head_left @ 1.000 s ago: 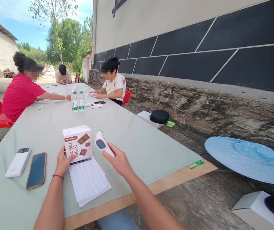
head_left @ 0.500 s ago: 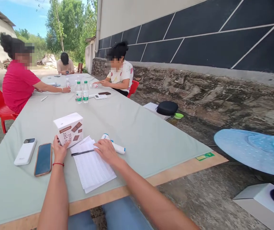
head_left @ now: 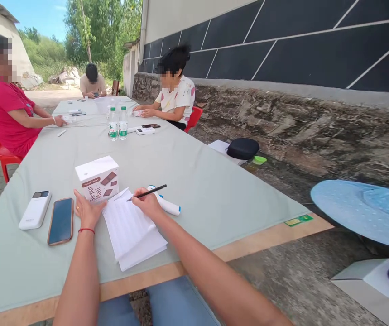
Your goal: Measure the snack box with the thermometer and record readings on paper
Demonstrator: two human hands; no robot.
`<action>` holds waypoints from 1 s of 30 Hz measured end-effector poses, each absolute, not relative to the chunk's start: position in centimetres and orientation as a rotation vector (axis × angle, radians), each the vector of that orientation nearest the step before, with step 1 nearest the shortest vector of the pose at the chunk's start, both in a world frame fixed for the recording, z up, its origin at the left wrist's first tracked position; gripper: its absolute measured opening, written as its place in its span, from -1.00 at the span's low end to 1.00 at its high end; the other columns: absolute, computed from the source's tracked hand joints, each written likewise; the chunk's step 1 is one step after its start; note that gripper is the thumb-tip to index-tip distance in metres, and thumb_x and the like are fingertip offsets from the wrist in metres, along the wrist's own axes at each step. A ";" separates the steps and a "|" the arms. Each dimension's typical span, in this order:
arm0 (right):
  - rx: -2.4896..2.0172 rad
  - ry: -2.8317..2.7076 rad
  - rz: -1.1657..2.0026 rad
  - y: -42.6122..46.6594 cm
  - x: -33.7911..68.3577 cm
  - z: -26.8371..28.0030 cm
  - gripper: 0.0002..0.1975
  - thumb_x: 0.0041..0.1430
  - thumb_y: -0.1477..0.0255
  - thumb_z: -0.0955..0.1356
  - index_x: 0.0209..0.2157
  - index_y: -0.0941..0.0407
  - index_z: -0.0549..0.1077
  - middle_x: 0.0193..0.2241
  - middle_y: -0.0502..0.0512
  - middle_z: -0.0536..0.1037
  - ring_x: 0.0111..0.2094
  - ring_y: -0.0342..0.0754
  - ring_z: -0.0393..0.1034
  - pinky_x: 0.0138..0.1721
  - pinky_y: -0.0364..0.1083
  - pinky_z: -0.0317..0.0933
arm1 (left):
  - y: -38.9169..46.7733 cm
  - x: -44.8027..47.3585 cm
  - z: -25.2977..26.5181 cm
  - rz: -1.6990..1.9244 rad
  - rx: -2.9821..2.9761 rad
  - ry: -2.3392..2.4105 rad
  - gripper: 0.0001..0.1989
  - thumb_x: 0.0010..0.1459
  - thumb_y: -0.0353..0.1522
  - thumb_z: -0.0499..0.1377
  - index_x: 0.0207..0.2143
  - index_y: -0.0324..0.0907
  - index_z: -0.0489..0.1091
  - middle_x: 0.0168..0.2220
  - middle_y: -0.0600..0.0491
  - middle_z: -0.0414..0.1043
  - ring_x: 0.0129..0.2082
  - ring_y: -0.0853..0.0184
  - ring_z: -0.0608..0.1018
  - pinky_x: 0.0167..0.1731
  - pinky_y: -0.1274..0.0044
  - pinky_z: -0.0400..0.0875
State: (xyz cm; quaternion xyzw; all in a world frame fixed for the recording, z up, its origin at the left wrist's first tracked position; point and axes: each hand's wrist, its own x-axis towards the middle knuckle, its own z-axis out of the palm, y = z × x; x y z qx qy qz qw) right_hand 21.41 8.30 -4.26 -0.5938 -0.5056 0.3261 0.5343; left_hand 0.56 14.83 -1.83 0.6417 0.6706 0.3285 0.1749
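Note:
My right hand (head_left: 147, 203) grips a black pen (head_left: 157, 189), its tip at the upper part of the printed paper sheets (head_left: 131, 235). Spread apart, the fingers of my left hand (head_left: 89, 211) lie at the near side of a white and brown "Super Meal" box (head_left: 95, 168). Its thumb reaches the left edge of the sheets; whether the fingers touch the box I cannot tell. Partly behind my right hand lies a white and blue cylindrical device (head_left: 170, 207). Left of my left hand are a phone (head_left: 60, 222) and a white power bank (head_left: 35, 209).
Two water bottles (head_left: 113, 124) stand farther up the covered table (head_left: 214, 194). A person in pink (head_left: 9, 111) sits on the left, another in a white shirt (head_left: 180, 97) on the right, a third (head_left: 92, 83) at the far end. A round blue surface (head_left: 360, 213) is at right.
My right hand has picked up the pen from the sheets and holds it tilted over them. My left hand has loosened from the box, fingers spread. The person in pink has drawn an arm back.

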 end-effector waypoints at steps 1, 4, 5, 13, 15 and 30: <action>-1.365 -1.155 0.937 9.0 20.8 -4.0 -0.90 -0.01 0.35 0.33 -0.45 0.08 0.34 -0.60 -0.07 0.40 -0.55 -0.13 0.27 -0.47 -0.15 0.14 | 14.5 0.8 -1.5 0.907 1.809 1.923 0.37 -0.20 -0.17 0.45 0.35 -0.16 -0.53 0.34 -0.33 -0.01 0.35 -0.05 0.09 0.28 0.10 -0.08; -1.316 -1.103 1.182 10.4 19.6 -3.9 -0.89 -0.12 0.39 0.34 -0.45 0.08 0.40 -0.61 -0.08 0.42 -0.56 -0.13 0.30 -0.47 -0.15 0.17 | 13.9 1.2 -0.8 0.849 1.780 1.960 0.44 -0.25 -0.20 0.47 0.33 -0.17 -0.60 0.34 -0.33 -0.01 0.36 -0.02 0.08 0.29 0.12 -0.11; -1.332 -1.084 1.155 10.5 19.4 -4.1 -0.88 -0.15 0.41 0.33 -0.45 0.08 0.41 -0.61 -0.08 0.43 -0.55 -0.13 0.31 -0.46 -0.15 0.18 | 13.8 1.2 -0.6 0.834 1.778 1.966 0.45 -0.26 -0.21 0.47 0.33 -0.17 -0.62 0.33 -0.32 0.01 0.36 -0.02 0.09 0.29 0.13 -0.11; -1.456 -1.023 0.801 9.3 18.9 -7.3 -0.86 -0.10 0.33 0.29 -0.51 0.09 0.42 -0.65 -0.08 0.38 -0.58 -0.13 0.22 -0.51 -0.15 0.09 | 13.6 1.2 -1.2 0.755 1.837 2.008 0.46 -0.28 -0.27 0.48 0.33 -0.14 -0.62 0.34 -0.32 -0.04 0.38 -0.03 0.03 0.30 0.13 -0.14; -1.482 -1.059 0.793 9.2 18.8 -7.5 -0.85 -0.10 0.32 0.30 -0.51 0.09 0.44 -0.64 -0.06 0.40 -0.57 -0.12 0.25 -0.51 -0.14 0.10 | 13.6 1.2 -1.4 0.754 1.834 2.009 0.46 -0.29 -0.28 0.49 0.33 -0.14 -0.61 0.33 -0.33 0.00 0.37 -0.04 0.04 0.30 0.12 -0.14; -1.547 -1.168 0.766 8.6 18.6 -6.7 -0.83 -0.03 0.30 0.28 -0.49 0.07 0.45 -0.53 -0.02 0.51 -0.44 -0.05 0.39 -0.39 -0.12 0.20 | 13.6 1.1 -1.6 0.757 1.823 1.982 0.42 -0.27 -0.28 0.48 0.34 -0.15 -0.57 0.32 -0.32 0.00 0.38 -0.03 0.01 0.30 0.11 -0.21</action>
